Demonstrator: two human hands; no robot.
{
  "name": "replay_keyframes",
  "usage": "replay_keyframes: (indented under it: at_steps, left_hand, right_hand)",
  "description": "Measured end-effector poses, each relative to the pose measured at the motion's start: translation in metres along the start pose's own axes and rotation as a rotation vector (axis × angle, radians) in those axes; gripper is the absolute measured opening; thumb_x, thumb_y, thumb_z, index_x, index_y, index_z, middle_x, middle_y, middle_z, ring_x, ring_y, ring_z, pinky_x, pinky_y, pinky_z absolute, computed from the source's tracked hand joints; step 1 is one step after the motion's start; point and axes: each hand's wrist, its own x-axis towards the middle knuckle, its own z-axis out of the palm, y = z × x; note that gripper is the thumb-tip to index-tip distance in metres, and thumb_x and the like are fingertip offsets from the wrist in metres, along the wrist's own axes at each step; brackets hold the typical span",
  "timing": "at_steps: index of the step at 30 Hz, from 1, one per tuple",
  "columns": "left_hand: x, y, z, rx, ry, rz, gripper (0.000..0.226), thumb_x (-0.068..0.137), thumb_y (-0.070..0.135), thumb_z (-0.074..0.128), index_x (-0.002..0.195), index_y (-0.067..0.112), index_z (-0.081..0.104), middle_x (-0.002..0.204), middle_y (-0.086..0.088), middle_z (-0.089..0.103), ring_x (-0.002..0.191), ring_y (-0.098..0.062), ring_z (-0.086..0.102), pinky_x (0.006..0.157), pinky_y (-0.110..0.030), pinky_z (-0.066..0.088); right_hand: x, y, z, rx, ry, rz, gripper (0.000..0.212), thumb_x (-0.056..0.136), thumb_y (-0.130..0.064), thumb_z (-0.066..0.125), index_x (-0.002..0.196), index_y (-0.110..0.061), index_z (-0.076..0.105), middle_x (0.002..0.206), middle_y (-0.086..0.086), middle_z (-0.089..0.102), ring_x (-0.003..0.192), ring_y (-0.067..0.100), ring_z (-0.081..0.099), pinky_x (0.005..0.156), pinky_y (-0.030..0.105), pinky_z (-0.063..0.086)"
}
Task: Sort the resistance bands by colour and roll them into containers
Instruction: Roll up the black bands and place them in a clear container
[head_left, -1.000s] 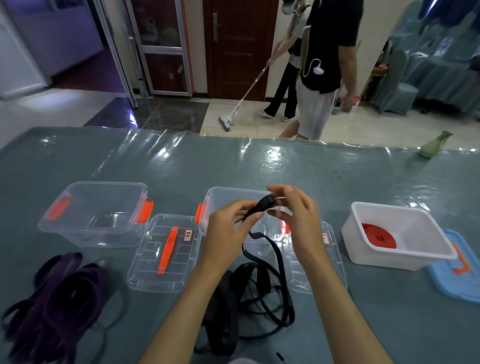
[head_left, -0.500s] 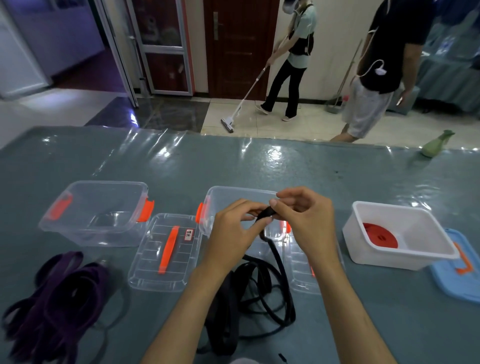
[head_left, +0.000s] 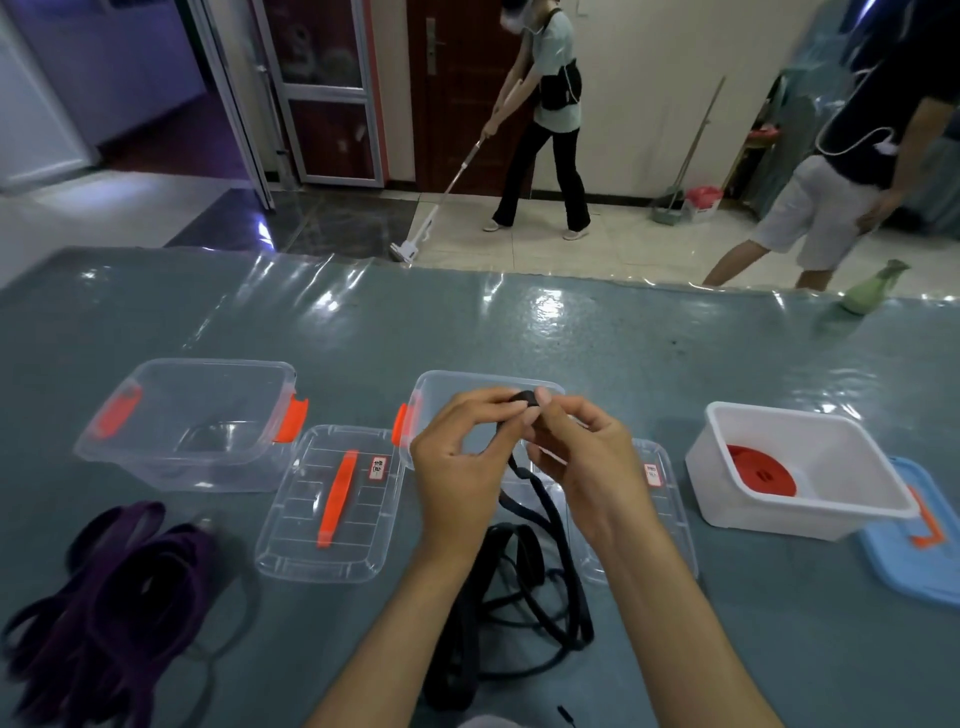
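My left hand and my right hand pinch the rolled end of a black resistance band just above a clear container at mid table. The band's loose length hangs down to a tangled black heap near the front edge. A second clear container with orange latches stands to the left. Purple bands lie piled at the front left. A white container on the right holds a rolled red band.
A clear lid with an orange handle lies between the clear containers, another clear lid under my right wrist. A blue lid lies at the right edge. A green bottle stands at the far right. Two people move beyond the table.
Both hands have stayed over the middle container and kept turning the black band's end, which now shows as a small roll between the fingertips. The people behind have shifted right.
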Motion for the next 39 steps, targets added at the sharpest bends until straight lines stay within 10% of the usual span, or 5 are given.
replay_keyframes:
  at_steps: [14,28,39]
  left_hand:
    - [0.001,0.005,-0.007,-0.026,-0.062,-0.139,0.031,0.089,0.010,0.080,0.115,0.027,0.077,0.114,0.010,0.078,0.116,-0.014,0.071,0.102,-0.027,0.055]
    - [0.020,0.016,-0.014,-0.208,-0.317,-0.231,0.031,0.097,0.007,0.067,0.124,0.020,0.074,0.112,0.000,0.074,0.113,-0.018,0.070,0.100,-0.029,0.055]
    - [0.017,0.023,-0.008,-0.297,-0.070,-0.291,0.009,0.095,0.004,0.071,0.103,0.009,0.070,0.100,-0.002,0.078,0.100,-0.016,0.075,0.087,-0.023,0.056]
  right_hand:
    - [-0.004,-0.008,0.001,-0.229,-0.002,-0.136,0.024,0.099,-0.035,0.067,0.099,-0.017,0.083,0.097,0.002,0.080,0.090,0.013,0.073,0.078,0.024,0.056]
    - [-0.011,-0.024,-0.011,-0.228,-0.157,-0.454,0.012,0.091,-0.001,0.074,0.103,-0.001,0.072,0.092,0.013,0.079,0.092,0.030,0.078,0.089,0.044,0.062]
    - [-0.010,-0.016,0.000,-0.249,-0.070,-0.490,0.020,0.083,-0.002,0.084,0.100,-0.003,0.071,0.099,0.012,0.077,0.083,0.031,0.079,0.083,0.044,0.064]
